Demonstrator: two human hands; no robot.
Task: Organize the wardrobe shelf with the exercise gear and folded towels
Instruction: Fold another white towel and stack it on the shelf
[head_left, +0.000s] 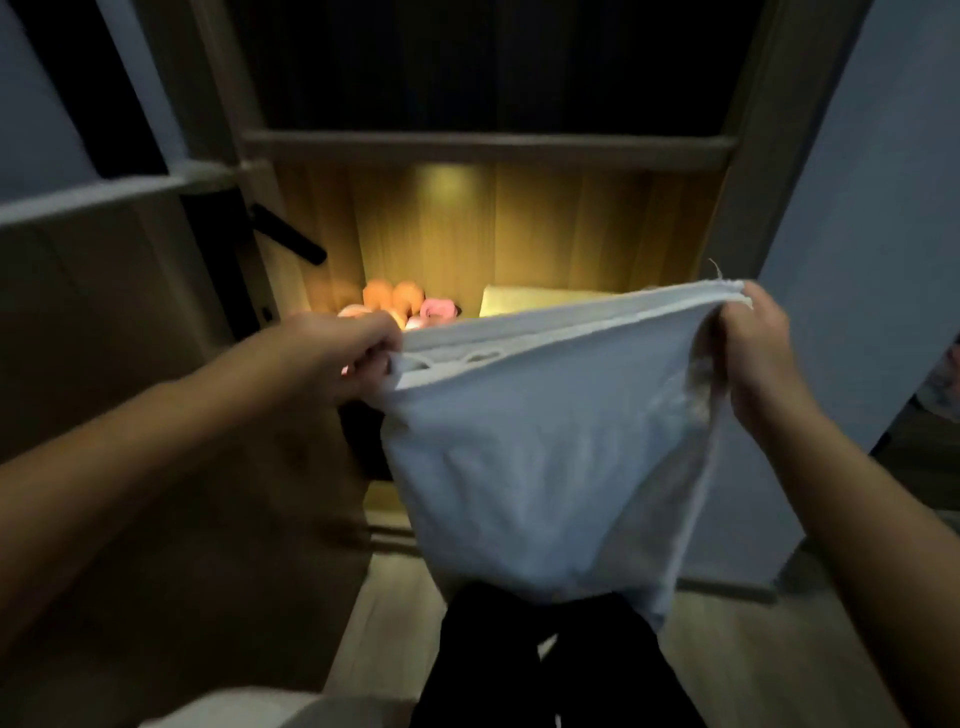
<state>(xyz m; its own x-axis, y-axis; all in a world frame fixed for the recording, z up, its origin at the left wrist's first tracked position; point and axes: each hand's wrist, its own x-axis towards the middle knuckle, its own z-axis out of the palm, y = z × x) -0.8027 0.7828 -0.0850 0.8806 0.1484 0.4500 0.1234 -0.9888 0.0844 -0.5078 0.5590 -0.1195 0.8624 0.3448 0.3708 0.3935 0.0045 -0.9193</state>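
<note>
The towel (545, 457) is held in the air before the body, its doubled top edge pinched at one end by the left hand (348, 353) and at the other by the right hand (753, 353), both clamped on cloth. That edge runs left to right, slightly higher at the right; the rest hangs floorward. Folding is judged to be in hand; next, the ends would be brought together. Beyond, orange and pink gear (400, 304) lies on the lit shelf (519, 234).

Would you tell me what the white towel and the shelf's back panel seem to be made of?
Towel: soft woven cloth, probably cotton, matte; it drapes and shows a frayed thread.
Back panel: wood or wood-look laminate; vertical grain, slight sheen under the light.
</note>
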